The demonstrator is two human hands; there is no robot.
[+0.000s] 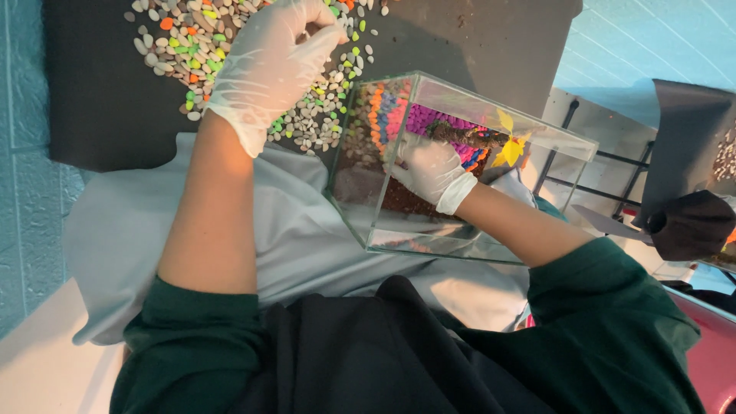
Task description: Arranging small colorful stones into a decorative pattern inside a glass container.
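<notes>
My left hand [272, 65], in a white glove, rests on a heap of small pebbles [184, 34], mostly pale with orange, green and yellow ones, on a dark mat [100, 100]; its fingers are curled as if pinching pebbles, though what they hold is hidden. My right hand [431, 170], also gloved, reaches inside a clear glass tank [537, 134] tilted toward me. Its fingers press on coloured gravel laid in orange, blue and purple bands [395, 115] over brown soil [399, 203]. A brown twig [468, 136] with a yellow leaf [510, 149] lies in the tank just beyond this hand.
A pale grey cloth [307, 230] lies under the tank and over my lap. At the right edge, another person's dark-gloved hand [694, 224] holds a flat tool near a second dark mat [682, 130]. A black wire rack [613, 172] stands behind the tank.
</notes>
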